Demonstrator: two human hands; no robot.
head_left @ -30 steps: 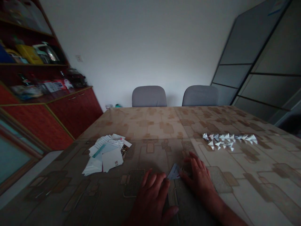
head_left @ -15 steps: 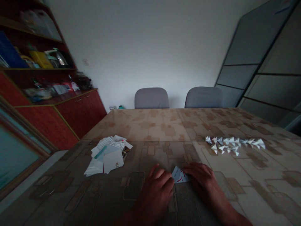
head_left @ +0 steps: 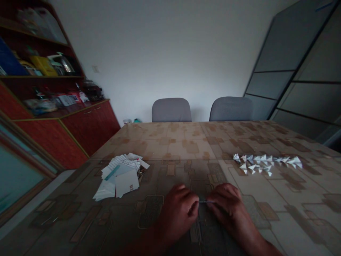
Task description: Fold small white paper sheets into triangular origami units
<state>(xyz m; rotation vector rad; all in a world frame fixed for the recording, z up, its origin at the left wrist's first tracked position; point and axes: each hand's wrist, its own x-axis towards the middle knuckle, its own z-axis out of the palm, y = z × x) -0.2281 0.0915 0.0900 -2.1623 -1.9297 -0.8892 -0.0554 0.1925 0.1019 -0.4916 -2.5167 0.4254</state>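
Between my two hands is a small folded piece of paper (head_left: 204, 202), seen edge-on as a thin line just above the table. My left hand (head_left: 179, 208) is closed, its thumb and fingers pinching the left end of the paper. The right end is pinched by my right hand (head_left: 227, 204), with the fingers curled over it. My fingers cover most of the paper. To the left lies a loose stack of white paper pieces (head_left: 127, 183). Off to the right stand rows of small folded paper shapes (head_left: 254, 169) with pointed corners.
The table (head_left: 186, 145) has a patterned tan and brown cover. Two grey chairs (head_left: 172, 110) stand at its far side before a white wall. A reddish wooden cabinet (head_left: 90, 124) with filled shelves is at the left. Grey sliding panels (head_left: 277, 46) are at the right.
The paper lay tilted with its white face and red marks showing; now only its thin edge shows. The left hand's fingers have closed in on it, and both hands now pinch it.
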